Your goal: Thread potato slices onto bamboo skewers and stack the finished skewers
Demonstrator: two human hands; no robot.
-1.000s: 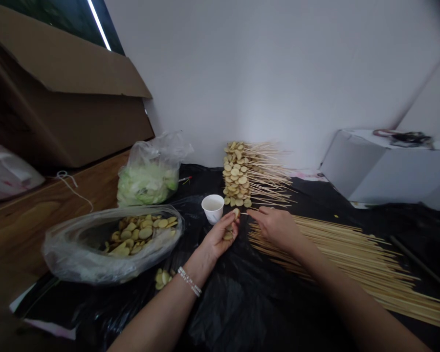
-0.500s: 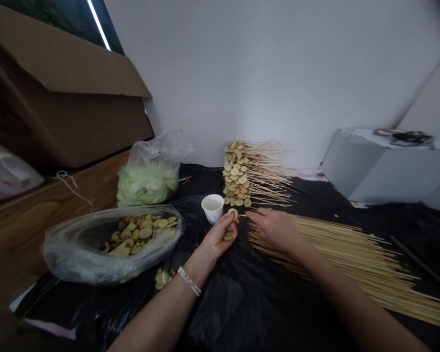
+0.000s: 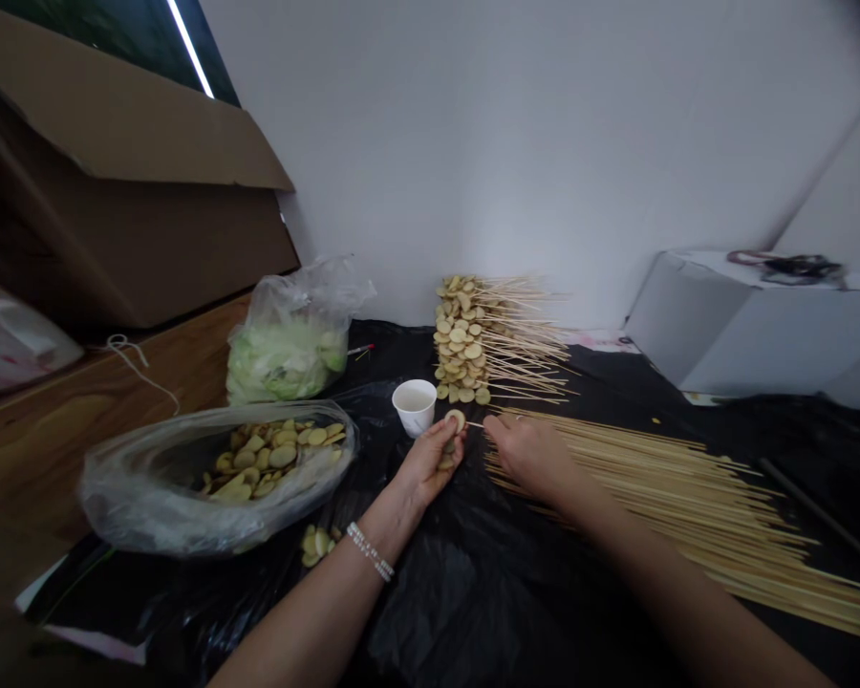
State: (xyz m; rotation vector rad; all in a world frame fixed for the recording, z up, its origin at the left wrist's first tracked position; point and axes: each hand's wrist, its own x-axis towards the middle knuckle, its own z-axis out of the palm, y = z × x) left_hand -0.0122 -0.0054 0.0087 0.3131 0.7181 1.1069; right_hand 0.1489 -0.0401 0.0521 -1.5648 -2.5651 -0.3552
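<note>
My left hand [image 3: 430,461] is closed around several round potato slices [image 3: 458,420], with one pinched upright between thumb and fingers. From the right, a thin wooden skewer [image 3: 476,425] meets that slice; whether its tip has gone in cannot be made out. My right hand [image 3: 528,449] is closed on the skewer, over the near end of a spread of loose skewers [image 3: 659,497]. Just beyond my left hand stands a white paper cup [image 3: 414,407]. Behind it lies a stack of skewered potato slices [image 3: 462,334], sticks pointing right.
An open clear bag of potato slices [image 3: 279,459] lies left, with a few loose slices [image 3: 318,545] nearby. Behind it stands a tied bag of pale green vegetable [image 3: 287,363]. Black plastic sheeting [image 3: 459,592] covers the surface. Cardboard [image 3: 150,172] and white boxes [image 3: 745,325] flank it.
My right hand has shifted slightly, its fingers now curled more closely round the skewer. My left hand keeps its place with the slices.
</note>
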